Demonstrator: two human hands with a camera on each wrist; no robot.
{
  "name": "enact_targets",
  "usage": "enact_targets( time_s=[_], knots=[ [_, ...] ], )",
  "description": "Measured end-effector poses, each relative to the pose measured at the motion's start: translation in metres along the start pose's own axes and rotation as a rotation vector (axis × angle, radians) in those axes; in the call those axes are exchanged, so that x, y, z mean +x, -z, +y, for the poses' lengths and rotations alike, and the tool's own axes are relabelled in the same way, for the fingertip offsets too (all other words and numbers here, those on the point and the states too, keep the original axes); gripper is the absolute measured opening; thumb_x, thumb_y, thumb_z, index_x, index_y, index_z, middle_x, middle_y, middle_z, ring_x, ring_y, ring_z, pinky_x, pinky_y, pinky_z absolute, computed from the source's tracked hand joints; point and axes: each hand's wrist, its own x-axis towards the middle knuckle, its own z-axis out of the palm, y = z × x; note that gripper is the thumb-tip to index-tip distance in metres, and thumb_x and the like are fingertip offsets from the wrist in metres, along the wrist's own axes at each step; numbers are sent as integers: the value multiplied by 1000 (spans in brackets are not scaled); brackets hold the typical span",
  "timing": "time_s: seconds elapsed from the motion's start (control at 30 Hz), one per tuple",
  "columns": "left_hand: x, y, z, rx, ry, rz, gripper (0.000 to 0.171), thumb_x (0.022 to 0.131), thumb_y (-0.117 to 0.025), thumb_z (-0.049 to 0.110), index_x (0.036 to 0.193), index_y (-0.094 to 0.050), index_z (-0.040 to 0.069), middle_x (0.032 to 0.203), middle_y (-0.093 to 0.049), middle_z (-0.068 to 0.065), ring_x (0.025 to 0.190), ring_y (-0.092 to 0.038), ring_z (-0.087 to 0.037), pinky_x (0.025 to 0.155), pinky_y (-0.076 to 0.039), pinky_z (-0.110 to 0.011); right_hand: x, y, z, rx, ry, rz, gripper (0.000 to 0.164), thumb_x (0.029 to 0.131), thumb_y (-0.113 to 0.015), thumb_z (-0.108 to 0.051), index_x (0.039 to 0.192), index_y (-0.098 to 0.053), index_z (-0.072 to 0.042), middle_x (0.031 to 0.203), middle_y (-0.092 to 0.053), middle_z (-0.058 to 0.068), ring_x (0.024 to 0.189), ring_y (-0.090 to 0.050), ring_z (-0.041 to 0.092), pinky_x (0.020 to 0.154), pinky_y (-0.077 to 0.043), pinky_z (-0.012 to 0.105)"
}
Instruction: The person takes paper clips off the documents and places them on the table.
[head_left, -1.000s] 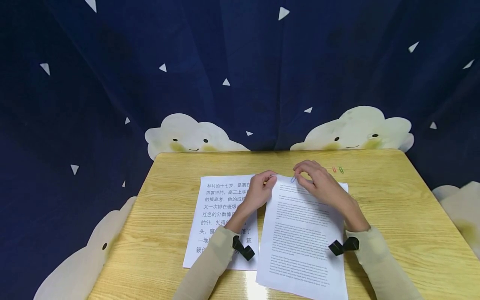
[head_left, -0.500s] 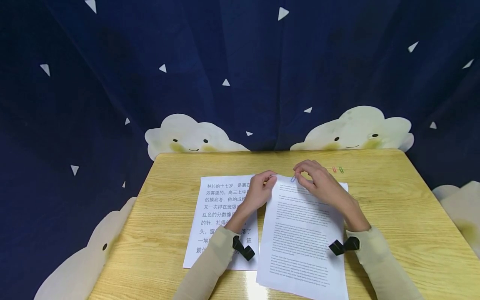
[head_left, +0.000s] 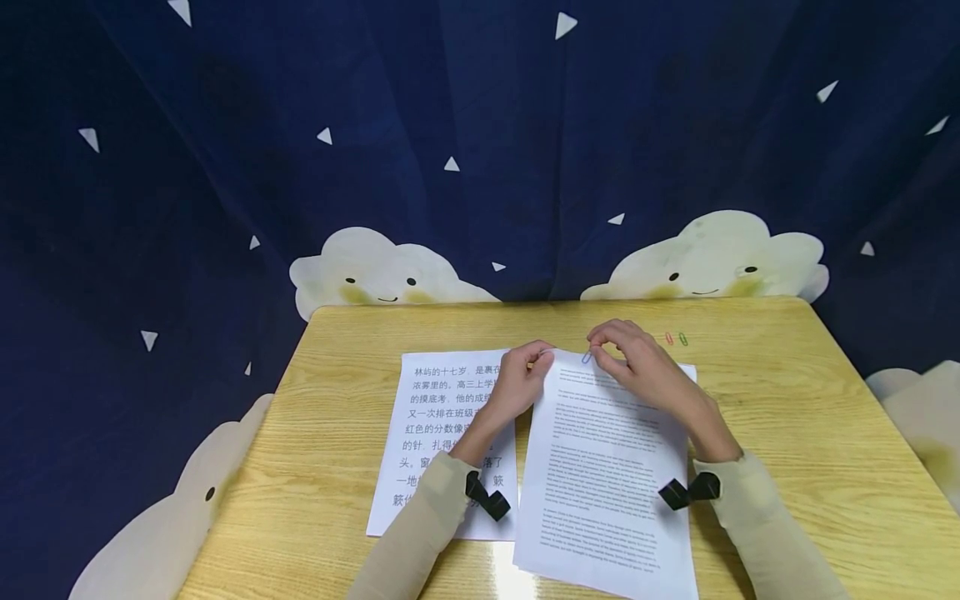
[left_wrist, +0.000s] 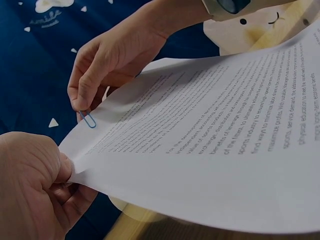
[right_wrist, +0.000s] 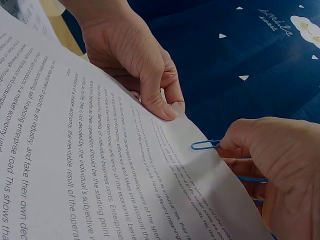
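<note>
A sheet of white paper with small English print is lifted at its far edge. My left hand pinches its far left corner, thumb on the printed face, as the left wrist view also shows. At the top edge, my right hand pinches a blue paper clip between thumb and fingertips. One looped end of the clip lies over the printed face, close to the edge. The right hand's other fingers are partly hidden behind the paper in the right wrist view.
A second sheet with large Chinese print lies on the wooden table under the left forearm. A red paper clip and a green paper clip lie beyond the right hand. A dark blue curtain hangs behind the table's far edge.
</note>
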Motion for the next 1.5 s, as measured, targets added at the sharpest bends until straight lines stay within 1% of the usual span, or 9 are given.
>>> enact_targets(
  time_s=[0.07, 0.13, 0.23, 0.4, 0.73, 1.03, 1.2, 1.33, 1.5],
  knots=[
    [0, 0, 0, 0, 5, -2, 24, 110, -52, 10, 110, -74, 2, 94, -71, -12, 71, -63, -18, 59, -46, -21, 0, 0, 0, 3, -7, -1, 14, 107, -62, -17, 108, -71, -8, 122, -68, 11, 119, -58, 29, 100, -47, 52],
    [1, -1, -3, 3, 3, 2, 23, 109, -53, 12, 109, -75, 5, 93, -71, -9, 70, -61, -11, 60, -48, -22, -1, 1, 0, 5, -13, -2, 13, 107, -62, -18, 108, -71, -9, 123, -68, 10, 119, -58, 29, 101, -47, 53],
    [1, -1, -2, -7, 7, 2, 22, 109, -54, 11, 108, -75, 4, 93, -71, -10, 70, -61, -11, 60, -48, -23, -1, 1, 1, 7, -14, -1, 12, 107, -62, -19, 107, -71, -11, 123, -68, 11, 119, -58, 29, 101, -47, 52],
    [1, -1, -2, -2, 12, 6, 22, 109, -54, 12, 108, -75, 6, 94, -71, -8, 71, -61, -10, 61, -49, -22, -1, 1, 1, 10, -6, 2, 12, 107, -62, -18, 107, -72, -10, 122, -68, 9, 119, -58, 29, 99, -47, 52],
    [1, -1, -3, 5, -11, 14, 21, 109, -55, 11, 109, -75, 5, 94, -73, -10, 72, -63, -10, 62, -52, -23, 0, 1, 0, 7, 12, 11, 12, 106, -63, -15, 107, -72, -8, 121, -69, 12, 118, -59, 30, 101, -47, 53],
    [2, -2, -5, -16, -4, 23, 22, 109, -56, 12, 111, -76, 3, 96, -74, -15, 76, -66, -21, 64, -51, -22, 0, 2, -1, 6, 4, 10, 12, 106, -62, -16, 107, -72, -9, 121, -69, 12, 118, -59, 30, 101, -47, 53],
    [2, -3, -5, 3, -1, 21, 22, 108, -55, 10, 110, -76, 3, 96, -74, -13, 78, -65, -15, 66, -52, -21, 0, 3, 0, 4, 0, 25, 11, 106, -63, -16, 106, -72, -10, 121, -69, 10, 119, -60, 30, 102, -47, 53],
    [2, -2, -5, 10, -3, 18, 21, 108, -55, 10, 110, -75, 3, 95, -73, -11, 76, -63, -11, 65, -52, -22, 0, 4, 0, 8, -3, 29, 11, 106, -63, -16, 106, -72, -10, 120, -70, 10, 118, -60, 30, 102, -47, 53],
    [1, -2, -6, 5, 4, 22, 21, 109, -55, 11, 111, -75, 3, 95, -73, -12, 72, -63, -11, 62, -51, -22, 0, 4, 2, 3, 9, 37, 10, 106, -63, -15, 106, -72, -11, 120, -70, 11, 118, -60, 30, 101, -47, 53]
  ],
)
